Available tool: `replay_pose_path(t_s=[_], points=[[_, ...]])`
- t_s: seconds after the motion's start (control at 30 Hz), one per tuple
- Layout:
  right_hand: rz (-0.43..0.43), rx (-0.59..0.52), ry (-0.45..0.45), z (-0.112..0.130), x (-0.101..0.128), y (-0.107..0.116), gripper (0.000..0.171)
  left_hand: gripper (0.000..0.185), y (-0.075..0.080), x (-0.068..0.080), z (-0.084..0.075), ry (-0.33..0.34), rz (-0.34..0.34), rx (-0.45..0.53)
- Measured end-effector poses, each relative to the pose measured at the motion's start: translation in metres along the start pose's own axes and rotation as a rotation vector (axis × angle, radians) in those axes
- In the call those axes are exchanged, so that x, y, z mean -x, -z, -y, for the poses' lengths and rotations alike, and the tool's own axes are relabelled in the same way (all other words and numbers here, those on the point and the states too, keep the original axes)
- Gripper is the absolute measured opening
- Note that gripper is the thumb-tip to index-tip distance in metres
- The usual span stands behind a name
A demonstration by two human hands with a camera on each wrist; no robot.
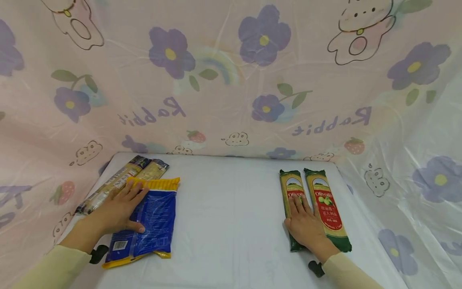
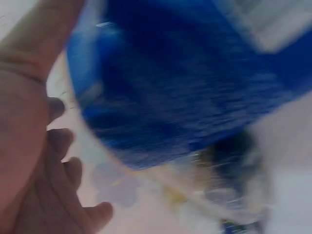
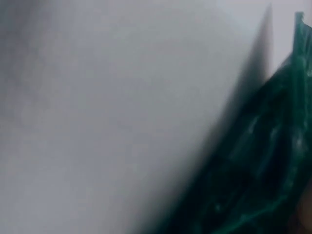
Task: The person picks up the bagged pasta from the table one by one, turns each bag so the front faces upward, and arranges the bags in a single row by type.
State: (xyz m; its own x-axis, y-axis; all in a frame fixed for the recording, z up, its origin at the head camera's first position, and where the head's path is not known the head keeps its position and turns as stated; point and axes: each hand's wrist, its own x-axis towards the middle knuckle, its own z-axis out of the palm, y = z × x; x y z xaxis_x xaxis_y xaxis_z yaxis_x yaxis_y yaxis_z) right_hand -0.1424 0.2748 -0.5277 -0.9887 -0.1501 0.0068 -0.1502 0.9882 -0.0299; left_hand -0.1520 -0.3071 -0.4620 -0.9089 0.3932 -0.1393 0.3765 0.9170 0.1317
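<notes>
The left hand [image 1: 119, 208] lies with fingers straight and spread on the blue bag [image 1: 151, 218], thumb across its face, pressing it flat at the table's [image 1: 231, 208] left side. Two clear pasta packs [image 1: 119, 182] lie just beyond. The right hand [image 1: 304, 222] rests flat, fingers straight, on the left green pack [image 1: 288, 182], touching its twin [image 1: 328, 208].

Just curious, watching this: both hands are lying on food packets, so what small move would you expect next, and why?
Probably the right hand curls round the left green pasta packet to lift it: it lies flat on that packet, which touches its twin. The left hand rests on the blue bag with fingers reaching the clear spaghetti packets, so that side looks less settled.
</notes>
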Motion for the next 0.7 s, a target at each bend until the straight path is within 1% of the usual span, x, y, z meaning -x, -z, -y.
replay_pose_path(t_s=[0.07, 0.17, 0.23, 0.3, 0.4, 0.57, 0.63, 0.7], points=[[-0.005, 0.005, 0.003, -0.001, 0.0, -0.001, 0.069, 0.13, -0.009, 0.0, 0.002, -0.006, 0.012, -0.001], [-0.014, 0.011, 0.009, -0.002, 0.0, -0.002, 0.07, 0.133, -0.021, -0.001, 0.005, -0.014, 0.008, -0.021], [-0.015, 0.009, 0.006, -0.002, -0.001, -0.004, 0.07, 0.132, -0.028, -0.004, 0.005, -0.014, 0.0, -0.009], [-0.015, 0.003, 0.0, -0.001, -0.001, -0.004, 0.07, 0.131, -0.033, -0.008, 0.001, -0.017, -0.01, 0.006], [-0.013, -0.01, -0.008, 0.001, -0.001, -0.005, 0.072, 0.128, -0.039, -0.016, -0.012, -0.021, -0.031, 0.033], [-0.024, -0.008, 0.0, 0.001, -0.001, -0.006, 0.078, 0.125, -0.048, -0.033, -0.042, -0.034, -0.091, -0.001], [-0.019, 0.0, -0.002, 0.001, -0.001, -0.007, 0.078, 0.124, -0.05, -0.042, -0.056, -0.043, -0.096, -0.002], [-0.012, 0.002, -0.005, 0.003, -0.002, -0.007, 0.077, 0.124, -0.053, -0.053, -0.071, -0.051, -0.086, 0.003]])
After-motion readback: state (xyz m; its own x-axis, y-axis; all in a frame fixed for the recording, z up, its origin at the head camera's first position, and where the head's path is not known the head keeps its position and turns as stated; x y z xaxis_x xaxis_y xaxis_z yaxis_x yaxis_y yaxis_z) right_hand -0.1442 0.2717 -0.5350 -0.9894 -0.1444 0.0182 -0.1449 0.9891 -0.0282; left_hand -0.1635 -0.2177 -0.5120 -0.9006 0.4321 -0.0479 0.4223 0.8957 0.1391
